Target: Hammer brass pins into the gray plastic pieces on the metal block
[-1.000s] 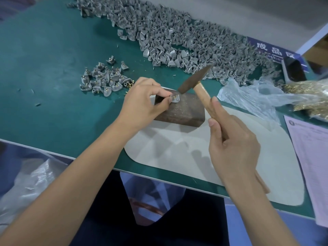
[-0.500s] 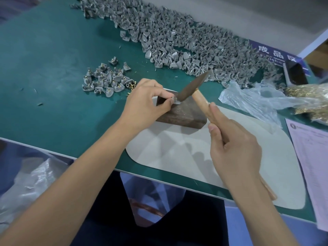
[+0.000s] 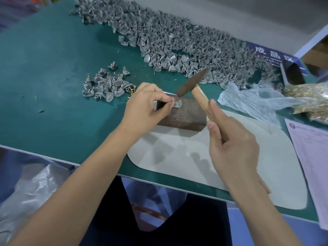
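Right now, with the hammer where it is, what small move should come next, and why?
Probably one more light tap straight down. The hammer head hangs just above the brass pin, which seems still proud of the gray piece that the left hand pinches on the metal block. The right hand grips the handle.

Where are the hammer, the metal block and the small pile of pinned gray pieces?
hammer (image 3: pixel 192 82), head view, on the dark metal head.
metal block (image 3: pixel 184 116), head view, on its bare top face.
small pile of pinned gray pieces (image 3: pixel 106 85), head view, on the middle of the pile, left of the block.
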The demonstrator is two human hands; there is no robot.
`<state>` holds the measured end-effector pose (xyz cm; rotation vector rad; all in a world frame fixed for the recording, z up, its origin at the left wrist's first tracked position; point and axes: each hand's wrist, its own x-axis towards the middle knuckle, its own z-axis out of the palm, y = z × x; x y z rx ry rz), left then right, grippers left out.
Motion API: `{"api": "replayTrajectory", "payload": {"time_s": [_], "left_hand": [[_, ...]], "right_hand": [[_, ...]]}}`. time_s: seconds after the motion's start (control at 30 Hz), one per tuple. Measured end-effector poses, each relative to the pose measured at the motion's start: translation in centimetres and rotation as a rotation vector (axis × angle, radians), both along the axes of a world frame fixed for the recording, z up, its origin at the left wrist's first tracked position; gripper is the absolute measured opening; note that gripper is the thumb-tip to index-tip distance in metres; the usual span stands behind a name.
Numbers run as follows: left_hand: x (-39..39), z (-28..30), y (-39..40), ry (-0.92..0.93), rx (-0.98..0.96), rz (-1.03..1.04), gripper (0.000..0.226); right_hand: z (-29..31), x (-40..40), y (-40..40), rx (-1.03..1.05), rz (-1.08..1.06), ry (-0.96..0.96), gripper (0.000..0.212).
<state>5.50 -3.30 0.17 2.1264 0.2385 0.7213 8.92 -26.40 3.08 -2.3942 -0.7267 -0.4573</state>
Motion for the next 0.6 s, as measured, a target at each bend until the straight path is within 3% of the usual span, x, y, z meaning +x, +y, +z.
{"api": "replayTrajectory", "payload": {"time_s": [0.6], "left_hand": [[0.03, -0.01, 0.13, 0.025, -0.003, 0.03, 0.004]], "right_hand": [[-0.31, 0.08, -0.48, -0.056, 0.002, -0.096, 0.049]]}}
